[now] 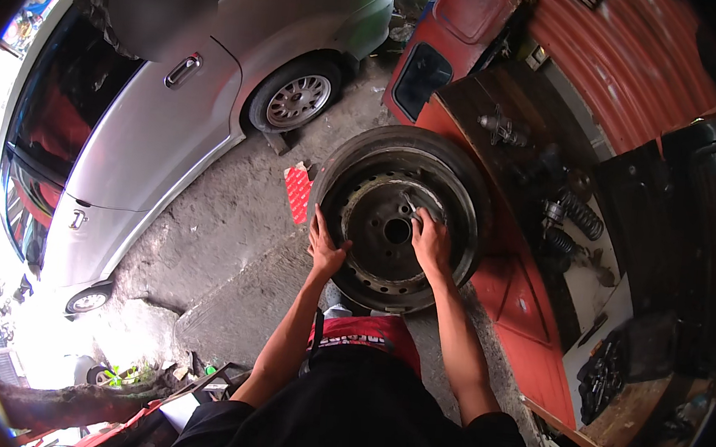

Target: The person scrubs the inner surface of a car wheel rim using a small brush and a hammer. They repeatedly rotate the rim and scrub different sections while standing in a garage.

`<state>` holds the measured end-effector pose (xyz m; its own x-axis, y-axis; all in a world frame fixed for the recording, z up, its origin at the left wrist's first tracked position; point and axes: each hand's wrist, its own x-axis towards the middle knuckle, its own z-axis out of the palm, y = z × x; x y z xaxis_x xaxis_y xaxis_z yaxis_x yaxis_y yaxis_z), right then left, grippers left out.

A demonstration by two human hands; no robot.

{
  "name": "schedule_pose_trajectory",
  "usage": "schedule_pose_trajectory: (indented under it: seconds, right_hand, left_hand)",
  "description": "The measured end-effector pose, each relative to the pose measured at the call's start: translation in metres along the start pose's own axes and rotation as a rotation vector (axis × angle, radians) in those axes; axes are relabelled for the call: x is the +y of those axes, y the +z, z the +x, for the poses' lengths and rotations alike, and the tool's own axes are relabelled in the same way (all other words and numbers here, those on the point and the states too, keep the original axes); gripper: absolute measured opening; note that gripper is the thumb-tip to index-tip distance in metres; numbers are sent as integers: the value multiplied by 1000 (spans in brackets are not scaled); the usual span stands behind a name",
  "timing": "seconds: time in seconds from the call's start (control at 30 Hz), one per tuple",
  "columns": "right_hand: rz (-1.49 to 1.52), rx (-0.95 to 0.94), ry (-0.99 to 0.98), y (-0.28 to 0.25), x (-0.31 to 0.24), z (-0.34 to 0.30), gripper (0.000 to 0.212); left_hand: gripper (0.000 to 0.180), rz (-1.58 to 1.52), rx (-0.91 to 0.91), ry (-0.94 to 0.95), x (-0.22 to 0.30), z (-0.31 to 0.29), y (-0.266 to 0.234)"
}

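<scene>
In front of me is a wheel, its dark steel rim (364, 222) facing up inside a black tire (468, 161). A pale, worn ring with small holes runs around the rim's centre. My left hand (326, 250) rests on the wheel's left side, fingers stretched along the tire and thumb apart, toward the rim. Above the rim's centre, my right hand (431, 238) is closed on a thin metal tool (412, 203). The tool's tip is near the bolt holes; its exact kind is too small to make out.
A silver car (162, 121) stands at the left on a rough concrete floor (211, 253). A red patterned piece of card (297, 193) lies left of the wheel. At the right, a workbench (513, 101) bears coil springs (582, 216) and dark parts, beside red panels (526, 340).
</scene>
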<state>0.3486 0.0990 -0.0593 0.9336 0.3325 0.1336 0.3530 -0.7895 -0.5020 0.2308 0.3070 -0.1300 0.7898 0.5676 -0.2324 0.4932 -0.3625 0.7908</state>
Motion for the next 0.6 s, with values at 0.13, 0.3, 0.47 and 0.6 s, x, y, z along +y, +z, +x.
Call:
schedule_pose_trajectory:
  seconds: [0.13,0.3,0.47,0.6]
  right_hand:
    - [120,100,17,3,21,-24,19]
    - [82,89,104,-8,33,-61,20]
    - [19,37,28,7,0,-10,22]
    - [100,76,66,4,16,-24,20]
  left_hand:
    - [129,-26,0,-53,-4,3,-2]
    - [129,-4,21,-23,-2,-6,-1]
    - [131,17,4,-48,9,-2,-2]
    - [131,-19,16,-47,6,2,-6]
